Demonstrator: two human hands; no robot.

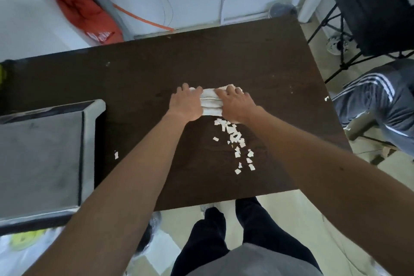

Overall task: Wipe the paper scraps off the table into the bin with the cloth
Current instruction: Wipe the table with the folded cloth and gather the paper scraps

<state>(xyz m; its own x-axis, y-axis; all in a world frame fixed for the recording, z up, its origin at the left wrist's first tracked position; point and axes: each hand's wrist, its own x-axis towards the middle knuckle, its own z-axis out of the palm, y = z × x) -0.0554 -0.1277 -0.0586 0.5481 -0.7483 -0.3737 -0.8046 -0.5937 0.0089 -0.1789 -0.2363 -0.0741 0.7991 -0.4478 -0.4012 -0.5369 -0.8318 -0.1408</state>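
A folded white cloth [210,102] lies on the dark brown table [139,78], near its middle. My left hand [186,105] presses on the cloth's left end and my right hand [236,105] on its right end. A trail of several white paper scraps [237,141] runs from just under my right hand toward the table's near edge. One lone scrap [116,154] lies further left, and a small one [326,98] sits at the right edge. A large grey bin [44,159] with a pale rim stands against the table's left side.
A person in grey striped trousers [380,101] sits close to the table's right edge. A black chair [369,18] stands at the back right. Orange fabric [76,4] hangs on the wall behind. My legs [224,231] are at the near edge, and a plastic bag [24,246] lies below the bin.
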